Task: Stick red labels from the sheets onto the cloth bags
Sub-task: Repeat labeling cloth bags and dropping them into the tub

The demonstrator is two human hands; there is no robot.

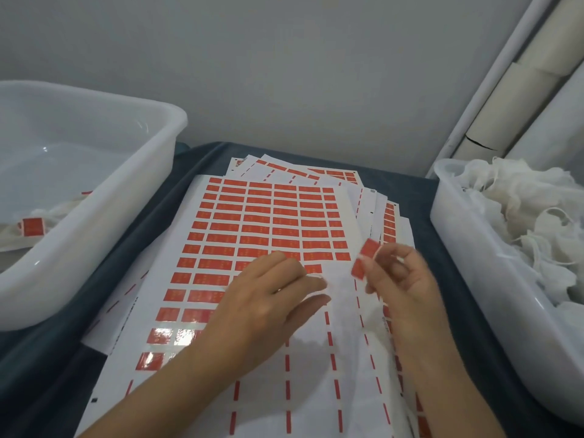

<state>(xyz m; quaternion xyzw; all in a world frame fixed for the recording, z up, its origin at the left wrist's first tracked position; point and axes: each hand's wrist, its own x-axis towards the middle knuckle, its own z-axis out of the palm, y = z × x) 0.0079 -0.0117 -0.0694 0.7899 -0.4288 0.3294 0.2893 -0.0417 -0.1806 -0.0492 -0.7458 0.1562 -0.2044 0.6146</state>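
Where the dark cloth (417, 197) covers our table, we start at the left with a white plastic tub (104, 216), and in its bottom lie a few cloth bags, one labelled bag (33, 226) showing its red sticker. Next comes the top sheet of labels (252, 222), spread over a fanned pile of other sheets, its upper rows full of red and its lower right part peeled to white backing. Our left hand (268, 298) rests flat on that sheet, fingers straight and gripping nothing. Just beside it our right hand (401, 279) is lifted off the paper, thumb and fingertips pinching one red label (365, 259); motion blur hides the finer detail. At the far right a second white tub (467, 279) is heaped with plain cloth bags (521, 210)
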